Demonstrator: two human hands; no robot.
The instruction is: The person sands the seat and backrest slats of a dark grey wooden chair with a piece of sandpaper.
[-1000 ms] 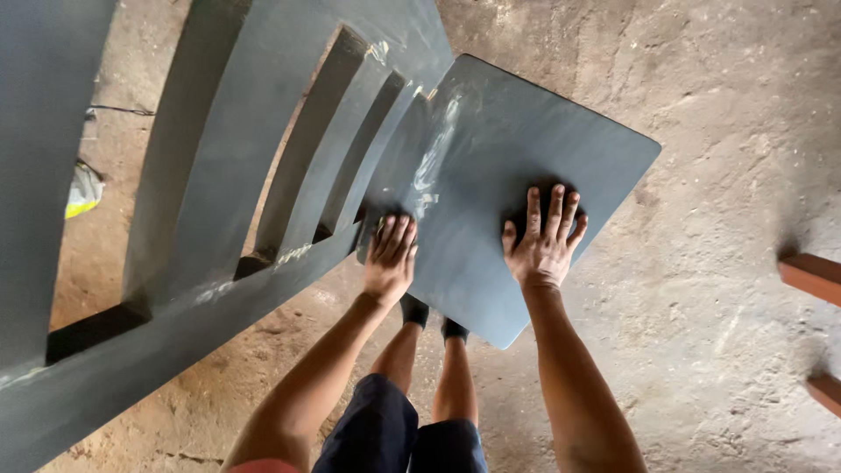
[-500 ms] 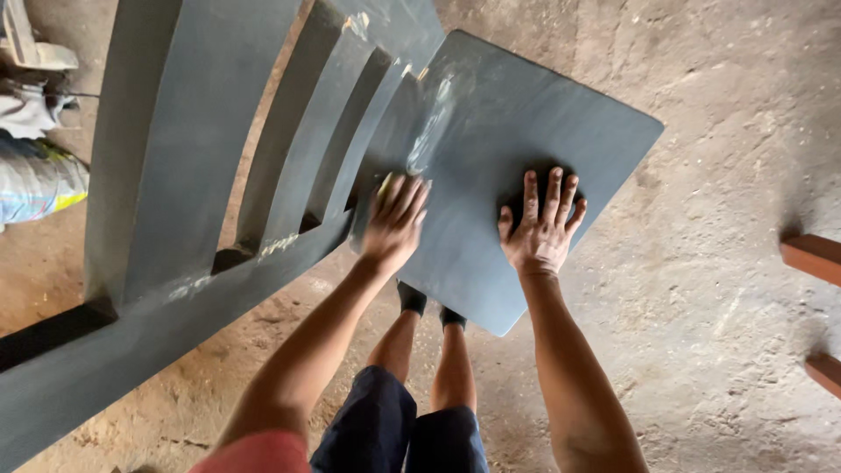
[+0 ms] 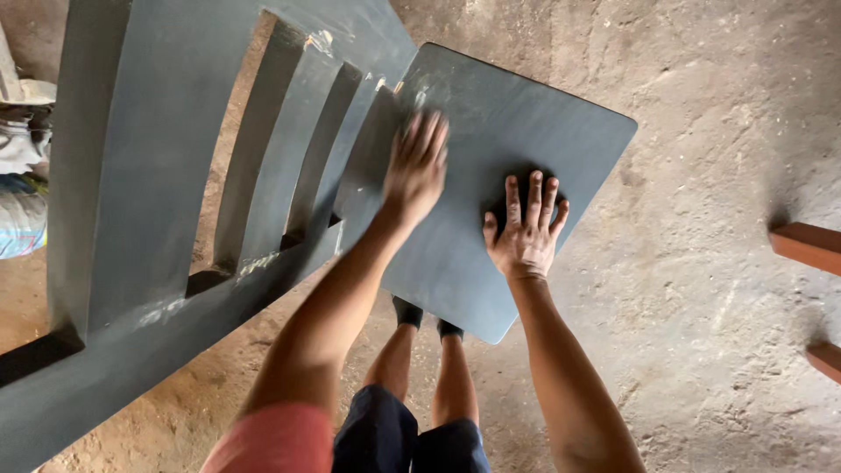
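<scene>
A grey painted wooden chair stands below me, its flat square seat [image 3: 526, 123] to the right and its slatted backrest [image 3: 166, 166] to the left. My right hand [image 3: 526, 229] lies flat on the seat with fingers spread, palm down. My left hand [image 3: 417, 166] is blurred and rests flat on the seat's left part, close to where the seat meets the backrest slats. Neither hand holds anything. My legs and dark socks show under the seat's near edge.
The ground [image 3: 701, 333] is rough bare dirt and concrete. Two reddish wooden pieces [image 3: 806, 247] jut in at the right edge. Bundled cloth or sacks [image 3: 22, 175] lie at the far left behind the backrest.
My left hand has slid up along the seat, away from me, beside the backrest. My right hand stays pressed in the same place. The view has shifted slightly.
</scene>
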